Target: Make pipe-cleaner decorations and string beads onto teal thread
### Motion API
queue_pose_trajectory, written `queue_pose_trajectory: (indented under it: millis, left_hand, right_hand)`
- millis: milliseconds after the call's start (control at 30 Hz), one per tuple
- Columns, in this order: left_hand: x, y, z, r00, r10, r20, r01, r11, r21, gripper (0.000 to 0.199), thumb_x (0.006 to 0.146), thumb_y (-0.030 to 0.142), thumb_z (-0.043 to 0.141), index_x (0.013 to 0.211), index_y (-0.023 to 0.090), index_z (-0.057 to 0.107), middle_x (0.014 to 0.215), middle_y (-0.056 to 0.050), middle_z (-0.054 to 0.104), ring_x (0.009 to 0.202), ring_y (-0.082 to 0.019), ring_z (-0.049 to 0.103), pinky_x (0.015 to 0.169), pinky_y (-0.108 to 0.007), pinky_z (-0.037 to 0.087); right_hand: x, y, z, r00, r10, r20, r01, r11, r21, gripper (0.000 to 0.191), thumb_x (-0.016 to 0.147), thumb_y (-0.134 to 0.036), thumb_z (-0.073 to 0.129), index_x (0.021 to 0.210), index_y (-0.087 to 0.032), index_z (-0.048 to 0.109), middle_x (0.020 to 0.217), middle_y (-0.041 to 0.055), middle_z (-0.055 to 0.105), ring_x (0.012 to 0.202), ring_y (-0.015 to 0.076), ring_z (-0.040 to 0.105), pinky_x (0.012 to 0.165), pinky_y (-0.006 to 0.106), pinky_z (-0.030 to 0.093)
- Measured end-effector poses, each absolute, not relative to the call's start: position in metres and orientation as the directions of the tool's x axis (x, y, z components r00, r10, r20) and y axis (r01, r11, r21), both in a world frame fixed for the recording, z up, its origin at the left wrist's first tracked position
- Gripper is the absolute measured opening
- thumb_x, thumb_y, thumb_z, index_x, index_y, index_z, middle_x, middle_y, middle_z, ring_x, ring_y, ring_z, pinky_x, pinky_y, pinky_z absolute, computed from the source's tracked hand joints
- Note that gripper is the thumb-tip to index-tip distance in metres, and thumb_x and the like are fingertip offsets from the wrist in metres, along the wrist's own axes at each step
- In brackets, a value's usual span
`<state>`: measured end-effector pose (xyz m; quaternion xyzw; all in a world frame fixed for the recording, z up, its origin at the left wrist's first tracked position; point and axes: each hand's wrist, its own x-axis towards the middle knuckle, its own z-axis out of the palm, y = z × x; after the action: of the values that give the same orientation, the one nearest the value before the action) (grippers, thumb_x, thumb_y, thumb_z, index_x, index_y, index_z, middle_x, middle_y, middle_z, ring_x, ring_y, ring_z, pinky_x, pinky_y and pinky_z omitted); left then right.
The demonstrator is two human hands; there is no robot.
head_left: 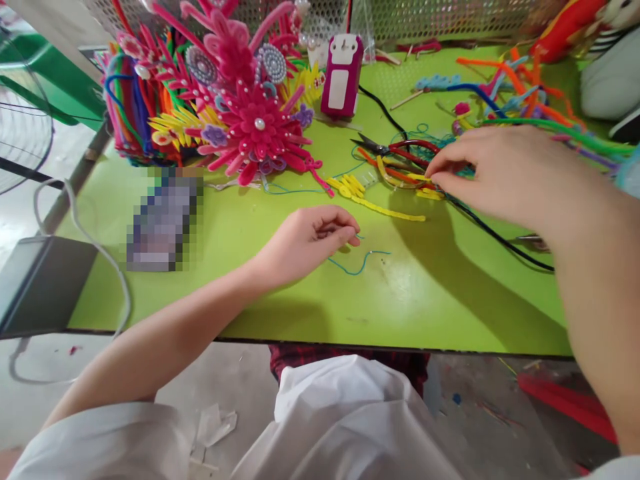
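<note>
My left hand [317, 243] is curled closed above the middle of the table, fingertips pinched on a thin blue-green thread [354, 273]. A short end of that thread pokes out past the fingertips; a longer curve shows below the hand. Farther right, my right hand [493, 170] is in a pinch beside the red handles of a pair of scissors [383, 148]. Yellow pipe-cleaner bits lie right at its fingertips, and what it grips is hidden. Between the hands lies a yellow pipe-cleaner piece [380, 205] with short fringed loops and a long tail.
A large pink pipe-cleaner flower [260, 137] with pearls stands at the back left, near bundled pipe cleaners [125, 100]. A blurred-out dark rectangle [163, 227] lies left. Behind are a purple device [341, 80] with a black cable and loose coloured pipe cleaners [530, 87].
</note>
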<state>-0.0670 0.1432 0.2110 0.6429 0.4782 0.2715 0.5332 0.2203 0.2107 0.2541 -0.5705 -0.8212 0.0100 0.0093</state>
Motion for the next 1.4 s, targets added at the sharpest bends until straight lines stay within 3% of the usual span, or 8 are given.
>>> queue_pose_trajectory:
  millis: [200, 300, 433, 600, 833, 1000, 1200, 1400]
  left_hand:
    - [-0.069, 0.141, 0.211, 0.463, 0.885, -0.042, 0.622, -0.291, 0.727, 0.015, 0.101, 0.026, 0.06, 0.104, 0.018, 0.072, 0.091, -0.001, 0.083, 0.075, -0.011, 0.073, 0.074, -0.022, 0.053]
    - [-0.07, 0.141, 0.21, 0.518, 0.855, -0.012, 0.66, -0.39, 0.642, 0.02, 0.103, 0.027, 0.058, 0.109, 0.019, 0.075, 0.097, -0.001, 0.084, 0.079, -0.012, 0.076, 0.079, -0.022, 0.056]
    - [-0.071, 0.145, 0.205, 0.47, 0.881, -0.058, 0.613, -0.278, 0.74, 0.024, 0.101, 0.034, 0.064, 0.116, 0.022, 0.079, 0.109, -0.002, 0.086, 0.097, -0.018, 0.082, 0.09, -0.025, 0.061]
    - [-0.071, 0.15, 0.197, 0.409, 0.9, -0.151, 0.474, -0.068, 0.878, 0.03, 0.091, 0.044, 0.078, 0.108, 0.019, 0.081, 0.105, -0.007, 0.086, 0.092, -0.021, 0.082, 0.085, -0.028, 0.065]
    - [-0.07, 0.15, 0.196, 0.357, 0.912, -0.204, 0.3, 0.095, 0.949, 0.025, 0.081, 0.038, 0.089, 0.094, 0.018, 0.084, 0.08, -0.004, 0.081, 0.07, -0.013, 0.073, 0.066, -0.021, 0.056]
    - [-0.069, 0.152, 0.195, 0.377, 0.91, -0.173, 0.288, 0.063, 0.955, 0.025, 0.081, 0.038, 0.089, 0.095, 0.017, 0.083, 0.082, -0.004, 0.079, 0.069, -0.013, 0.067, 0.065, -0.023, 0.051]
    - [-0.069, 0.149, 0.194, 0.394, 0.914, -0.097, 0.277, -0.018, 0.961, 0.028, 0.095, 0.045, 0.072, 0.092, 0.017, 0.074, 0.075, 0.0, 0.065, 0.065, -0.01, 0.054, 0.06, -0.024, 0.04]
    - [-0.069, 0.147, 0.195, 0.431, 0.896, -0.102, 0.303, -0.037, 0.952, 0.031, 0.097, 0.047, 0.067, 0.091, 0.017, 0.073, 0.075, 0.0, 0.06, 0.066, -0.011, 0.048, 0.061, -0.025, 0.036]
  right_hand:
    - [0.285, 0.254, 0.283, 0.001, 0.996, 0.091, 0.996, -0.008, 0.087, 0.03, 0.096, -0.038, 0.065, 0.118, -0.026, 0.08, 0.11, 0.0105, 0.081, 0.095, 0.0279, 0.072, 0.074, 0.038, 0.044]
    - [0.334, 0.277, 0.284, 0.149, 0.987, -0.055, 0.965, -0.133, 0.227, 0.027, 0.096, -0.034, 0.072, 0.117, -0.021, 0.082, 0.109, 0.0105, 0.08, 0.081, 0.0209, 0.065, 0.072, 0.035, 0.039]
    - [0.372, 0.288, 0.261, 0.132, 0.952, -0.277, 0.974, -0.071, 0.217, 0.028, 0.097, -0.036, 0.071, 0.115, -0.018, 0.083, 0.107, 0.0071, 0.08, 0.073, 0.0143, 0.056, 0.076, 0.032, 0.038]
    - [0.374, 0.279, 0.233, -0.085, 0.979, -0.185, 0.991, 0.102, 0.084, 0.026, 0.093, -0.029, 0.073, 0.116, -0.02, 0.082, 0.102, 0.0081, 0.079, 0.071, 0.0159, 0.05, 0.075, 0.032, 0.036]
    - [0.365, 0.276, 0.223, -0.147, 0.979, -0.145, 0.973, 0.169, 0.157, 0.018, 0.095, -0.028, 0.068, 0.105, -0.02, 0.079, 0.108, 0.0133, 0.077, 0.066, 0.0149, 0.034, 0.071, 0.034, 0.03]
    - [0.342, 0.266, 0.231, -0.088, 0.979, -0.182, 0.929, 0.147, 0.34, 0.027, 0.099, -0.036, 0.056, 0.101, -0.018, 0.076, 0.105, 0.018, 0.076, 0.062, 0.0141, 0.032, 0.067, 0.036, 0.029]
    - [0.333, 0.265, 0.234, 0.01, 0.975, -0.224, 0.899, 0.089, 0.429, 0.041, 0.098, -0.044, 0.051, 0.113, -0.016, 0.076, 0.108, 0.0241, 0.075, 0.064, 0.017, 0.048, 0.067, 0.038, 0.034]
    - [0.347, 0.284, 0.225, -0.014, 0.961, -0.277, 0.912, 0.126, 0.39, 0.016, 0.087, -0.033, 0.063, 0.095, -0.02, 0.067, 0.091, 0.015, 0.073, 0.061, 0.0157, 0.042, 0.067, 0.034, 0.037]
